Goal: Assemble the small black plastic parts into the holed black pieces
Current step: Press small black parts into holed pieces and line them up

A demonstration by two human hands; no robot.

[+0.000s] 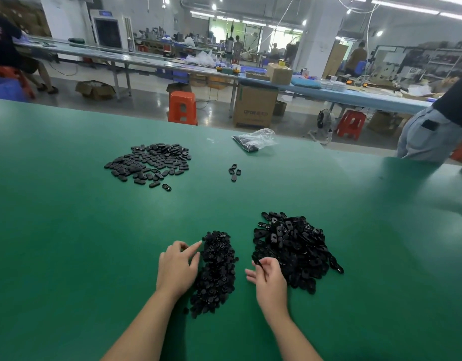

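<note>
A long heap of small black plastic parts (217, 272) lies on the green table (68, 230) between my hands. To its right sits a bigger heap of holed black pieces (297, 251). My left hand (176, 267) rests at the left edge of the small-part heap, fingers stretched toward its top, holding nothing that I can see. My right hand (269, 278) pinches one holed black piece (258, 265) at the near left edge of the bigger heap.
A spread of flat black oval pieces (149, 162) lies far left on the table. Several loose ovals (234, 171) sit mid-table, with a clear plastic bag of black parts (253, 140) behind them. A person in grey trousers (430, 136) stands at the table's right corner.
</note>
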